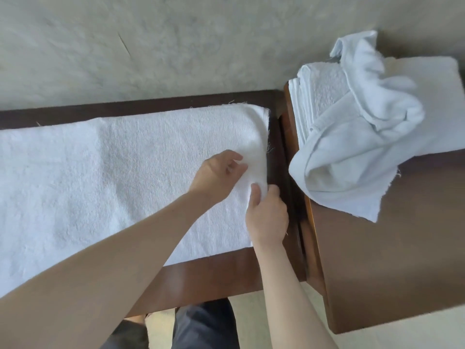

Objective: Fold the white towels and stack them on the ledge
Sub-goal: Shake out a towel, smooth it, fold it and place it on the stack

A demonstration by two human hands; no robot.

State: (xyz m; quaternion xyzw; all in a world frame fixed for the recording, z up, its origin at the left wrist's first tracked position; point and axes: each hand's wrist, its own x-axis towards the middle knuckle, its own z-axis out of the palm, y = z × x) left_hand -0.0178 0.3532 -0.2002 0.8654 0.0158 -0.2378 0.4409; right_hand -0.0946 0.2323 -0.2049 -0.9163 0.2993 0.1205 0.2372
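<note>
A long dark brown wooden bench (216,278) stands against a mottled grey plaster wall (151,41), and at its right end, just beside it and slightly offset, sits a lighter brown wooden side table (392,260); pale floor (427,336) shows below both. One large white terry towel (95,177) lies spread flat along the bench, covering nearly its whole top: a narrow strip of bare wood shows behind it along the wall, a broader strip along the near edge, and a thin dark margin at the right end before the gap to the side table. The towel runs out of view at the left. The left hand (216,172) rests near the towel's right end with fingers curled, pinching a raised fold of the cloth, and the right hand (266,212), just beside it and nearer the bench's right edge, grips the same lifted fold between thumb and fingers. On the far part of the side table sits one stack of folded white towels (319,89), whose layers are too blurred to count, and one crumpled white towel (357,142) lies draped over that stack, spilling forward and touching the tabletop. The near half of the side table is bare wood. Dark trouser legs (203,326) show below the bench.
</note>
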